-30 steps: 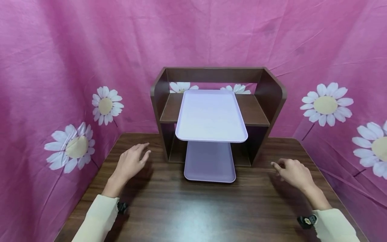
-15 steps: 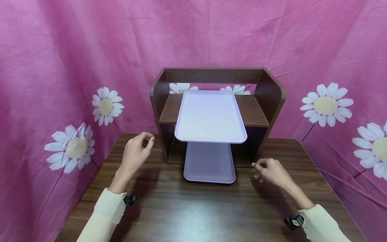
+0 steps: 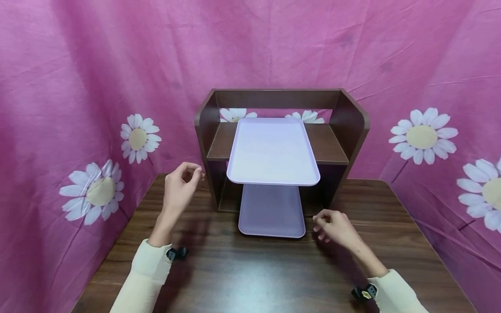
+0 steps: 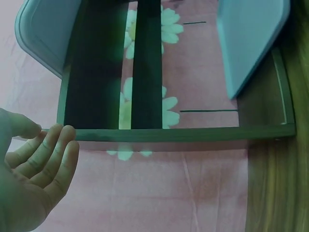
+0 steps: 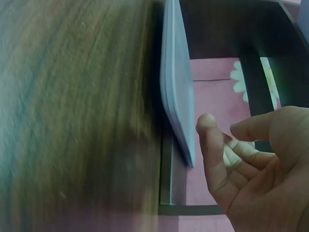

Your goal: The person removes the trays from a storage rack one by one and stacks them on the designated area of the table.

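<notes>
A light purple tray [image 3: 274, 152] lies on the middle board of a brown wooden shelf unit [image 3: 338, 104], its front end jutting out. Below it, another purple tray [image 3: 272, 217] rests in the lower compartment and sticks out over the table. My left hand [image 3: 178, 187] is raised beside the unit's left side panel, thumb and fingers bent towards each other with nothing held. Whether its fingertips touch the panel, I cannot tell. My right hand [image 3: 336, 228] hovers at the lower tray's right front corner, apart from it, fingers loosely curled around nothing. In the right wrist view the lower tray's edge [image 5: 171, 72] shows doubled rims.
The unit stands on a dark wood-grain table [image 3: 250, 269]. Behind and on both sides hangs a pink curtain [image 3: 250, 43] printed with white daisies. Both wrists carry small black devices below cream sleeves [image 3: 146, 269].
My right hand has moved left towards the lower tray. My left hand has moved up and right towards the shelf unit, its fingers bending in. Both trays have stayed put.
</notes>
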`<state>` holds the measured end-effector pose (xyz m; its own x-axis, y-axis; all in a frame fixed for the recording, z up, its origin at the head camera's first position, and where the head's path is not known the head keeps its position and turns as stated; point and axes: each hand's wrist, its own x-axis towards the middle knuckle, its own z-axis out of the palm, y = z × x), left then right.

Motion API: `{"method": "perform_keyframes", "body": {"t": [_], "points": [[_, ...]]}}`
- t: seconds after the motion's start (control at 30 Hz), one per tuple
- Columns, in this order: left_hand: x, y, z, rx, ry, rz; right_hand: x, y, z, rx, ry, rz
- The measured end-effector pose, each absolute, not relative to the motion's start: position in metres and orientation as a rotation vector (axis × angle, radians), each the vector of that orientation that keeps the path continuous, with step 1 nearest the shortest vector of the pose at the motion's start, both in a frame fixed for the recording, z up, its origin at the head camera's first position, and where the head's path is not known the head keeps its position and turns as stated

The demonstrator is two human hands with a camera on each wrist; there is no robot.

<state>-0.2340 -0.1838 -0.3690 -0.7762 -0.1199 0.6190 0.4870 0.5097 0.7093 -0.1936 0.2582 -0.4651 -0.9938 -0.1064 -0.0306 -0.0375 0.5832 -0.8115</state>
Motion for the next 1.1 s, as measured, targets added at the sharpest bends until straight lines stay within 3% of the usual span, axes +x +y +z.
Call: {"method": "perform_keyframes", "body": {"t": [0.47, 0.73, 1.1], "points": [[-0.248, -0.175, -0.353, -0.152, -2.127, -1.35, -0.194, 0.239, -0.49, 0.04, 2.69, -1.479], [-0.258, -0.175, -0.356, -0.209, -2.144, -1.592, -0.191, 0.23, -0.499, 0.101, 2.705, -1.413], [-0.266, -0.17, -0.358, -0.218, -2.201, -1.688, -0.189, 0.216, -0.507, 0.194, 2.453, -1.674]]}}
